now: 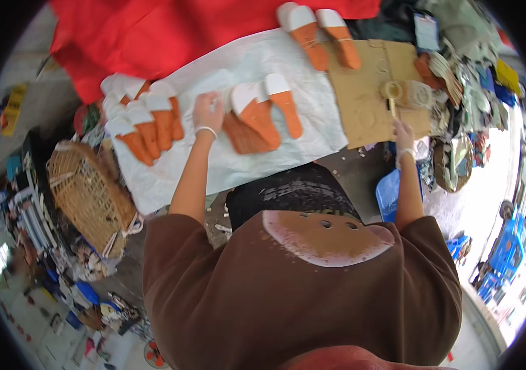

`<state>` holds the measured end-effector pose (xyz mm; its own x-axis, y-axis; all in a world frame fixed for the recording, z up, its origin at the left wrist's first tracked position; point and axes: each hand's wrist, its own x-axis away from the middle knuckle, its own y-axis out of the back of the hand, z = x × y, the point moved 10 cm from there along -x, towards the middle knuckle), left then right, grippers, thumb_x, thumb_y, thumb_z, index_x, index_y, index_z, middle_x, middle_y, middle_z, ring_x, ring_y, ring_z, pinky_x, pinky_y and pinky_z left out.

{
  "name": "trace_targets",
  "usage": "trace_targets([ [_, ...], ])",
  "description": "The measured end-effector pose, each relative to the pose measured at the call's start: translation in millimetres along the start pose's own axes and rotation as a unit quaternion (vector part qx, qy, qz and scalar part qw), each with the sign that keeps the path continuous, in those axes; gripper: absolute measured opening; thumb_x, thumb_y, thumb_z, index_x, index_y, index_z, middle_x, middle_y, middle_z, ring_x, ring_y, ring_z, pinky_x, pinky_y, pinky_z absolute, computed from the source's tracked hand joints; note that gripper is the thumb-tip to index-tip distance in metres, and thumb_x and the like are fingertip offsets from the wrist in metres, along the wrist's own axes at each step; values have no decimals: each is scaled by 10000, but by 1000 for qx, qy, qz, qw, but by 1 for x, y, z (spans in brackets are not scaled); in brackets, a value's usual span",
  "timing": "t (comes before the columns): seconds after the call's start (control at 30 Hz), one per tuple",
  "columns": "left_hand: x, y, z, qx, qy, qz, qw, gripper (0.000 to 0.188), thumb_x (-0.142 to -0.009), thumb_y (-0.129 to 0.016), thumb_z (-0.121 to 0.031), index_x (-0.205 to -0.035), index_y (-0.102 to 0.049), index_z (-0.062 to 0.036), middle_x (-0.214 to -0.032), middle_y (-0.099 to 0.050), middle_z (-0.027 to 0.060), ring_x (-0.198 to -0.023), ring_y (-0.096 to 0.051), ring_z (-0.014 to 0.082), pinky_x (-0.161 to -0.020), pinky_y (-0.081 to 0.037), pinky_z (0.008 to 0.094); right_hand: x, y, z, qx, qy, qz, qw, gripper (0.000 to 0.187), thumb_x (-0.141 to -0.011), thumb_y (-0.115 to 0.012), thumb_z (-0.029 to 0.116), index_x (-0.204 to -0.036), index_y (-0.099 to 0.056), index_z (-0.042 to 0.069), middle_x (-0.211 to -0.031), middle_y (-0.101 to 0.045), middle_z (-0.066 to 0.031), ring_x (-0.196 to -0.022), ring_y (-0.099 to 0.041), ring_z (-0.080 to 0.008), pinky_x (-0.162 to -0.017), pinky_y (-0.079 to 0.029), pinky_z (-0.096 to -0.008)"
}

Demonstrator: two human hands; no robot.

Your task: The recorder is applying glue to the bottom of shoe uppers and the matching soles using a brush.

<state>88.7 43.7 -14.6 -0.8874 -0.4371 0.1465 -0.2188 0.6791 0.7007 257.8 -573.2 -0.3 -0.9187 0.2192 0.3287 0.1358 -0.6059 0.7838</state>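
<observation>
My right hand [403, 137], in a thin pale glove, is closed around the handle of a brush [391, 106]. The brush head meets the mouth of a tipped, see-through jar [416, 94] with yellowish contents, on a cardboard sheet. My left hand [208, 112], gloved too, is over the white sheet with its fingers curled in; whatever they may hold is too blurred to make out. Just right of it lies a fanned stack of orange-brown insoles with white fronts [256, 120]. A single insole [286, 111] lies beside that stack.
More insoles [145, 117] lie at the sheet's left, and two tied bundles [321, 37] at the far right. The white sheet [226, 169] adjoins the cardboard [355, 86]. A wicker basket [90, 191] stands left, red cloth [213, 24] lies behind, and scrap heaps [460, 123] are at right.
</observation>
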Motion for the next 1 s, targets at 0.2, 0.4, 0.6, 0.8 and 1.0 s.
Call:
trace_targets([
  [0.2,-30,-136,-144,-300,-47,65,951,573,-796,-674,-447,-1266,-561,-139,-1308,-506,109,-1266,-418,278,-1041,-338,459,-58,24,-11,119,49,-40,991,335,-902,-576,355,-967,-610,28,-988,-652,-224,-961,-619,-408,-806,-473,-487],
  [0.4,-62,-170,-145,-460,93,117,875,617,-743,-723,-451,-1268,-550,-176,-1296,-507,92,-1280,-405,263,-1039,-339,448,-123,7,-41,123,27,-66,990,302,-930,-531,326,-1040,-516,45,-991,-638,-241,-955,-624,-423,-791,-493,-516],
  [0.6,-30,-154,-190,-391,-50,-34,919,516,-741,-738,-298,-1206,-556,-168,-1286,-494,93,-1248,-440,315,-1016,-380,466,-127,-2,-50,41,9,24,999,314,-932,-535,325,-1035,-552,28,-957,-646,-228,-916,-636,-405,-774,-494,-476],
  [0.8,23,-135,-211,-190,89,4,978,414,-878,-603,-162,-1274,-484,-136,-1169,-609,205,-1034,-592,414,-884,-472,452,-113,12,-71,-258,-65,112,958,348,-929,-574,363,-1031,-616,33,-805,-623,-78,-711,-557,-178,-654,-442,-314],
  [1.0,40,-117,-262,-128,23,-8,991,326,-919,-546,-183,-1236,-514,-112,-1106,-643,202,-1012,-595,423,-872,-460,455,-103,-46,-83,-323,-40,247,913,348,-983,-494,344,-1133,-622,56,-781,-592,17,-598,-427,-59,-527,-340,-219],
])
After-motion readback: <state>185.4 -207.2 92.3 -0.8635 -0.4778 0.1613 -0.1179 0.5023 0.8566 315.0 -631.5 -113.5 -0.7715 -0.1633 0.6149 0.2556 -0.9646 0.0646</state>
